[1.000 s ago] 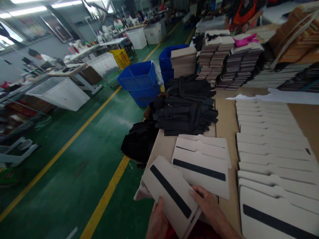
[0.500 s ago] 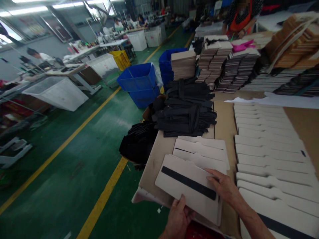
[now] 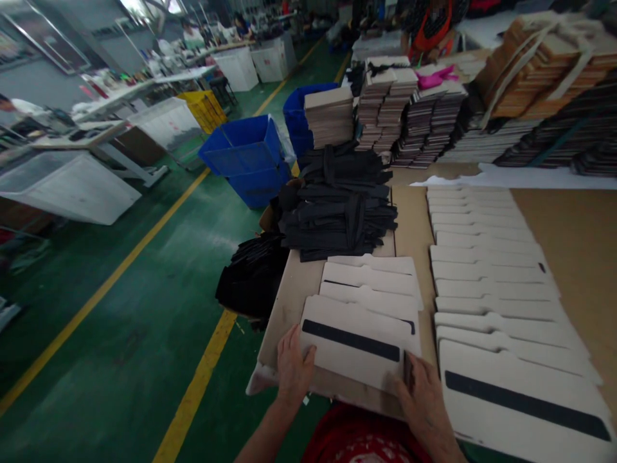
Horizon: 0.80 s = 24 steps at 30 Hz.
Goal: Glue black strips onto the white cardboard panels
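Note:
A pale beige board [image 3: 347, 350] with a dark strip along its middle lies at the near edge of the table, on top of several overlapping boards of the same kind [image 3: 371, 276]. My left hand [image 3: 294, 365] rests against the board's left end, fingers stretched out and thumb apart. At the right end, my right hand [image 3: 423, 392] has its thumb and fingers closed around the board's edge. Right of that hand runs a long fanned row of similar boards [image 3: 501, 289]; the nearest one shows a full dark strip.
Bundles of black strips [image 3: 337, 222] lie beyond the boards, with more black pieces in a box [image 3: 250, 276] beside the table. Blue bins [image 3: 250, 154] stand on the green floor. Stacked panels [image 3: 385, 106] line the back, where a person in an orange apron [image 3: 434, 32] stands.
The top board has turned straighter and lies in line with the boards behind it. My left hand went from its front edge to its left end; my right hand came down to its right end.

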### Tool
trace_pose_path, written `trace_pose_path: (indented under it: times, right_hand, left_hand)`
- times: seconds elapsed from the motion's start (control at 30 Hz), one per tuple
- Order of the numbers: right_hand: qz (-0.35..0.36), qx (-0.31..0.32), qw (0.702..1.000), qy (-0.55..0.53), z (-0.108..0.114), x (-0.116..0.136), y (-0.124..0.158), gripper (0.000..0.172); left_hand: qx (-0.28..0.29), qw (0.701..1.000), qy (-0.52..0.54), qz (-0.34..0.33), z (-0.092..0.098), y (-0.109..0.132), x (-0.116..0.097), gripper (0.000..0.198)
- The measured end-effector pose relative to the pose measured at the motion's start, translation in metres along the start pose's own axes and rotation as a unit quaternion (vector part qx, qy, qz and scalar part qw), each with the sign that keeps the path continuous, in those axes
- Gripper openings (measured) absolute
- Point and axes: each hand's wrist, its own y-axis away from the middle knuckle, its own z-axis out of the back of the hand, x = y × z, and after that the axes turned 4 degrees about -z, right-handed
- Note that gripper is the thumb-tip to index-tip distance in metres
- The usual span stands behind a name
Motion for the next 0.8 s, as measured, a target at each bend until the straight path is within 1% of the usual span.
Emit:
trace_pose_path:
  times: [0.07,0.13,0.2,0.27,0.37,0.53,0.67,0.7,0.73,0.8]
  right_hand:
    - [-0.042,0.012,0.999,-0.012,-0.006,-0.002,0.004,0.054]
    - [-0.083,0.027,0.995,-0.038,-0.008,-0.002,0.003,0.057]
    - [-0.121,0.033,0.989,-0.075,-0.006,0.001,-0.001,0.059]
    - [-0.146,0.025,0.982,-0.12,-0.003,0.006,-0.004,0.058]
    - [-0.141,0.007,0.977,-0.162,0.0,0.011,-0.004,0.055]
    - [-0.133,-0.012,0.979,-0.153,0.0,0.012,-0.002,0.055]
    - [-0.084,-0.038,0.987,-0.129,0.002,0.016,-0.007,0.052]
    - [-0.08,-0.041,0.987,-0.13,0.002,0.019,-0.008,0.052]
    - [-0.085,-0.044,0.986,-0.14,0.001,0.022,-0.009,0.052]
    - [-0.12,-0.051,0.975,-0.181,-0.001,0.03,-0.011,0.056]
  left_hand:
    - [0.007,0.999,-0.023,-0.036,-0.006,-0.003,0.002,0.05]
    - [0.011,0.997,-0.041,-0.061,-0.01,-0.002,0.003,0.051]
    - [0.015,0.995,-0.052,-0.08,-0.011,-0.001,0.005,0.054]
    - [0.02,0.994,-0.055,-0.096,-0.01,-0.001,0.009,0.055]
    - [0.029,0.992,-0.049,-0.111,-0.006,-0.004,0.015,0.054]
    - [0.043,0.992,-0.022,-0.118,0.001,-0.007,0.021,0.052]
    - [0.052,0.993,0.01,-0.11,0.003,-0.009,0.023,0.053]
    - [0.054,0.993,0.018,-0.106,0.003,-0.009,0.023,0.053]
    - [0.055,0.993,0.027,-0.101,0.003,-0.01,0.023,0.053]
    - [0.054,0.994,0.047,-0.086,0.004,-0.012,0.024,0.052]
